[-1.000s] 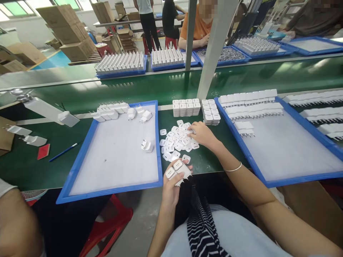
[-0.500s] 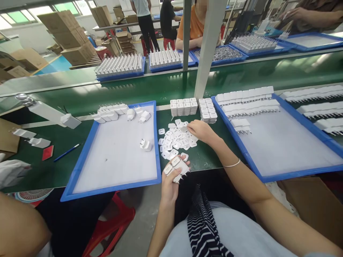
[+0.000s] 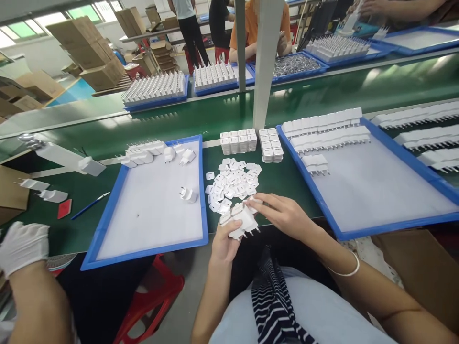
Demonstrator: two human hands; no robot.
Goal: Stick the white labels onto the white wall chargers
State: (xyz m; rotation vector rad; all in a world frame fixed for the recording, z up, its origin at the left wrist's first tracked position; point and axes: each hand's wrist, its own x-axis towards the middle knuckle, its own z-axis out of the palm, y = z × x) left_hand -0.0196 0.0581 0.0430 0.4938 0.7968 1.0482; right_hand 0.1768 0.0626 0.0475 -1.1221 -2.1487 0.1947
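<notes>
White plug chargers (image 3: 246, 220), side by side with metal pins pointing down and right, are gripped in my left hand (image 3: 223, 242). My right hand (image 3: 289, 216) is at their upper right end, its fingertips closed on a small white cover plate (image 3: 255, 203), partly hidden by the fingers. Just beyond both hands is a loose pile of white cover plates (image 3: 234, 180) on the green bench. Stacked cover plates (image 3: 238, 142) stand in neat blocks behind the pile.
A blue-rimmed tray (image 3: 205, 210) with several chargers lies left; another blue tray (image 3: 315, 203) with rows of chargers lies right. A metal post (image 3: 263, 71) rises behind the stacks. At far left are a co-worker's gloved hand (image 3: 25, 246), a blue pen (image 3: 89, 206) and a red pad (image 3: 65, 209).
My right hand has come back from the pile to the chargers in my left hand, bringing a cover plate. A co-worker's gloved hand has appeared at left.
</notes>
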